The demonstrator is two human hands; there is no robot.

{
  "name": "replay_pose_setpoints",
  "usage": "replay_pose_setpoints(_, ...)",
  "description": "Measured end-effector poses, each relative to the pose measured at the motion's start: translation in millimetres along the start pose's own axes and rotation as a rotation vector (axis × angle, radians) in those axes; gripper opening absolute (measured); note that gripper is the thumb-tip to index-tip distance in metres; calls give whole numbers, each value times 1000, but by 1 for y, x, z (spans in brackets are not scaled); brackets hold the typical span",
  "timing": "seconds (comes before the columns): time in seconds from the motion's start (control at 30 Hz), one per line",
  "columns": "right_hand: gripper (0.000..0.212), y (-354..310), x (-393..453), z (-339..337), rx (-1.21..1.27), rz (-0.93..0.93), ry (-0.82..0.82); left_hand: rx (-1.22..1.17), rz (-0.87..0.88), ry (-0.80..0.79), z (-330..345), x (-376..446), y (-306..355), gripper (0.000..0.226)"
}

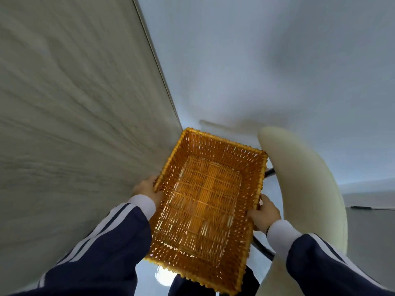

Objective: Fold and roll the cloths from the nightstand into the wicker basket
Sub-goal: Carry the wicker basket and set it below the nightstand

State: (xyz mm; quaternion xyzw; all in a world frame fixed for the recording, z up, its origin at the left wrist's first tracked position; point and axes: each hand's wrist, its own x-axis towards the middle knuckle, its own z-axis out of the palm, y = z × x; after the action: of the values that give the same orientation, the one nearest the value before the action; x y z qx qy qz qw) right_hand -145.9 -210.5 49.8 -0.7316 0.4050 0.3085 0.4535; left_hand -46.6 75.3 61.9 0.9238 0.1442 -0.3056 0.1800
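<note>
On the far left I see a big pale grey-green wall (74,103) with a rough, lined surface. It meets a smooth light blue-grey wall (277,60) at a dark straight edge.

Low on the left is my left arm in a dark navy sleeve with white stripes (102,248) and a white cuff. My left hand (147,188) grips the left side of the orange rectangular wicker basket (252,178). Its fingers are curled shut around the rim there.

The basket is in the middle, held up in the air between both hands, with its open top facing me. I can see right down to the woven bottom, and there is nothing inside. Light shows through the gaps in the weave.

My right hand (265,212) grips the right side of the basket, fingers closed tight on the rim. That arm has the same navy sleeve (333,265) and white cuff.

Just right of the basket is a cream curved padded shape (307,189), maybe a chair back. I cannot tell for sure.
</note>
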Motion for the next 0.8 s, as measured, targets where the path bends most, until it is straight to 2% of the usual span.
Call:
replay_pose_setpoints(0.2, 21, -6, -31, -30, -31, -101, -16, 84, 27, 27, -28, -49, 15, 48)
replay_pose_setpoints(0.3, 24, -8, -48, -43, -35, -162, -23, 58, 33, 62, -36, -74, 18, 45)
replay_pose_setpoints(0.4, 18, -6, -69, -54, 5, -221, -6, -16, 9, 119, -36, -102, 18, 44)
replay_pose_setpoints(0.5, 26, -1, -86, -61, 60, -258, 39, -99, -13, 201, -32, -128, 21, 43)
replay_pose_setpoints(0.6, 19, 6, -96, -67, 96, -291, 69, -176, -4, 289, -29, -153, 25, 45)
replay_pose_setpoints(0.73, 23, 16, -113, -67, 113, -345, 63, -251, 4, 378, -29, -181, 21, 43)
replay_pose_setpoints(0.8, 16, 20, -122, -64, 140, -346, 78, -274, -1, 402, -30, -194, 16, 43)
